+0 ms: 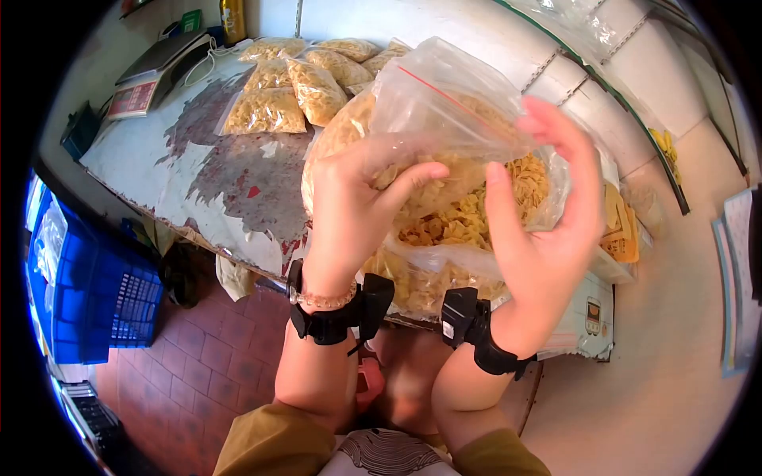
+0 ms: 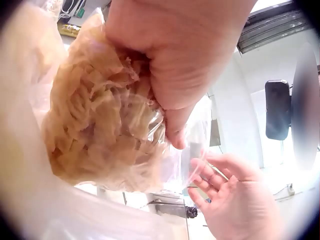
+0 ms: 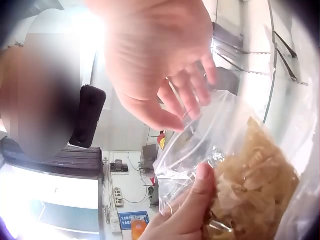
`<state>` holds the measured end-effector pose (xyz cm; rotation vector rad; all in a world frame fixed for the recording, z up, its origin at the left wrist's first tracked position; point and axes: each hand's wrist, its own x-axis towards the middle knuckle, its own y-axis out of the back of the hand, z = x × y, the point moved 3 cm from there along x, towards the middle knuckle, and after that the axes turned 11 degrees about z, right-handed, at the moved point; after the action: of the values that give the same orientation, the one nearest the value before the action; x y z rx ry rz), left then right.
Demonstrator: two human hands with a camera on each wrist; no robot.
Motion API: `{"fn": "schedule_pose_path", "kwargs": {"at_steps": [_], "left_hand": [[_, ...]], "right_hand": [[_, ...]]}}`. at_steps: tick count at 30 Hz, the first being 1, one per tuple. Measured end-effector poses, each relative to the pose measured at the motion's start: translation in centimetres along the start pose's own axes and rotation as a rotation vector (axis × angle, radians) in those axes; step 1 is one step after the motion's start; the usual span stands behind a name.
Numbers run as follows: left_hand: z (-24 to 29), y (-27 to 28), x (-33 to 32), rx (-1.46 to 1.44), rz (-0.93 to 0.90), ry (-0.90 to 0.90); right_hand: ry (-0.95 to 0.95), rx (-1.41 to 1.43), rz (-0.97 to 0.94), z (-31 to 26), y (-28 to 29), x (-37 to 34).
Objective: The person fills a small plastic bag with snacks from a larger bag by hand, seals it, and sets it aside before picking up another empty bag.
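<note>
My left hand [image 1: 345, 202] holds a clear zip bag [image 1: 444, 95] with a red line along its mouth. Pale yellow dried flakes [image 2: 105, 125] fill the lower part of this bag, and the left thumb presses on its side in the left wrist view. Close by the bag's mouth is my right hand [image 1: 548, 218], its fingers loosely bent and apart from the thumb. In the right wrist view, the right fingertips [image 3: 202, 97] lie right at the zip edge. Below both hands is a large open clear bag [image 1: 559, 186] of loose yellow flakes [image 1: 452, 226].
Several filled clear bags [image 1: 266, 111] lie at the back of the worn table [image 1: 182, 182]. A scale [image 1: 163, 55] stands at its far left. A blue crate [image 1: 95, 285] is on the left, over the tiled floor. A white box-like device [image 1: 587, 317] stands at the right.
</note>
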<state>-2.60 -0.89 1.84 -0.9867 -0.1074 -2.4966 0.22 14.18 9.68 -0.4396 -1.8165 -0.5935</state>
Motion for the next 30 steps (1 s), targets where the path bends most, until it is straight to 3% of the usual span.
{"fn": "schedule_pose_path", "kwargs": {"at_steps": [1, 3, 9, 12, 14, 15, 17, 26, 30], "left_hand": [[0.1, 0.1, 0.0, -0.001, -0.002, -0.001], [0.4, 0.2, 0.1, 0.104, -0.007, -0.067], [0.1, -0.1, 0.0, 0.111, -0.027, -0.135], [0.3, -0.1, 0.0, 0.072, -0.039, -0.074], [0.0, -0.1, 0.0, 0.076, -0.048, -0.105], [-0.2, -0.1, 0.0, 0.081, -0.058, -0.135], [-0.6, -0.1, -0.1, 0.126, -0.069, -0.132], [-0.8, -0.4, -0.4, 0.07, -0.057, -0.05], [-0.8, -0.6, -0.7, 0.124, -0.108, 0.009]], "right_hand": [[-0.001, -0.002, 0.002, 0.0, 0.2, 0.0], [0.043, -0.204, -0.194, 0.2, 0.0, -0.2], [0.142, -0.353, -0.242, -0.8, -1.1, -0.6], [-0.007, -0.171, -0.199, -0.8, -1.2, -0.8], [-0.301, -0.211, -0.336, -1.2, -1.0, -1.0], [-0.299, -0.211, -0.338, -0.9, -1.1, -1.1], [0.049, -0.303, -0.28, -0.5, -1.4, -1.3], [-0.259, -0.245, -0.517, -0.4, -2.1, -1.9], [-0.24, -0.335, -0.594, -0.1, -1.8, -2.7]]}}
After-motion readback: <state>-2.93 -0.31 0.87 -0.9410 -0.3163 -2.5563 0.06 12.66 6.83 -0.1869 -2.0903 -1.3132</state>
